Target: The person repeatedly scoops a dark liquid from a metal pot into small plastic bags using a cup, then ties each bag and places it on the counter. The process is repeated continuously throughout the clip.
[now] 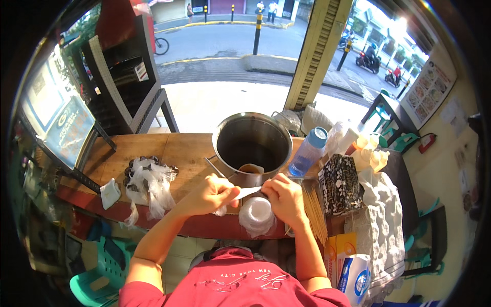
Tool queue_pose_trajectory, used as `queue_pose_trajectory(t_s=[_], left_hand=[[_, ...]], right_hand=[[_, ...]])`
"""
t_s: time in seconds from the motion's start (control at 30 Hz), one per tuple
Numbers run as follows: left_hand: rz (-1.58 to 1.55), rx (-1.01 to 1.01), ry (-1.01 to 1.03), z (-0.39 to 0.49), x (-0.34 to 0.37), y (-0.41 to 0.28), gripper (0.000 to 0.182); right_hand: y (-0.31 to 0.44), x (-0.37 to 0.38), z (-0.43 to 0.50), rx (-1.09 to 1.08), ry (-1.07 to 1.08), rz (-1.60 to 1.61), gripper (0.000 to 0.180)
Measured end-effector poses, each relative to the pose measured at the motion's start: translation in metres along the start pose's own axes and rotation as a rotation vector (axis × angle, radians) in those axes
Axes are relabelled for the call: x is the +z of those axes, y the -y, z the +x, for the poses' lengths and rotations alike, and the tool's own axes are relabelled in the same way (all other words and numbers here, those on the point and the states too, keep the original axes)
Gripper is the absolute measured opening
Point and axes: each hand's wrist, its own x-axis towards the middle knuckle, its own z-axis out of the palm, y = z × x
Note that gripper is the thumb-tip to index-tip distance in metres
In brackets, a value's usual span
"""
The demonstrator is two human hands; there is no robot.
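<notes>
A thin strip of white plastic, apparently a plastic bag (248, 192), is stretched between my two hands. My left hand (209, 196) pinches one end, and my right hand (284, 198) grips the other. Just below them, near the table's front edge, is a white round container (257, 217) with clear plastic around it. Beyond my hands stands a large metal pot (251, 174) with dark liquid inside. A dipper (251, 168) rests inside the pot, at the rim nearest me. My fingers hide the ends of the strip.
On the wooden table (188, 147), tied plastic bags with dark contents (147, 180) lie left. A blue-capped bottle (308, 151), bamboo sticks (313, 209), a black patterned box (340, 184) and egg trays (383, 226) crowd the right. A green chair (98, 276) stands lower left.
</notes>
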Motion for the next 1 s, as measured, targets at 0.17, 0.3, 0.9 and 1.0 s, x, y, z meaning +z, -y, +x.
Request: queue_pose_trajectory(t_s=[0.17,0.3,0.9,1.0], left_hand=[[0.256,0.667,-0.494,-0.004,0.011,0.006,0.018],[0.262,0.327,-0.179,-0.017,0.001,0.019,0.023],[-0.227,0.543,-0.406,-0.031,0.018,0.062,0.038],[0.579,0.562,-0.676,-0.029,0.032,0.052,0.057]], right_hand=[[0.009,0.018,-0.005,-0.061,0.135,0.078,0.005],[-0.004,0.014,0.007,-0.033,-0.033,-0.043,0.003],[0.028,0.059,0.012,-0.203,0.184,0.023,0.004],[0.017,0.054,0.021,-0.204,0.186,0.045,0.009]])
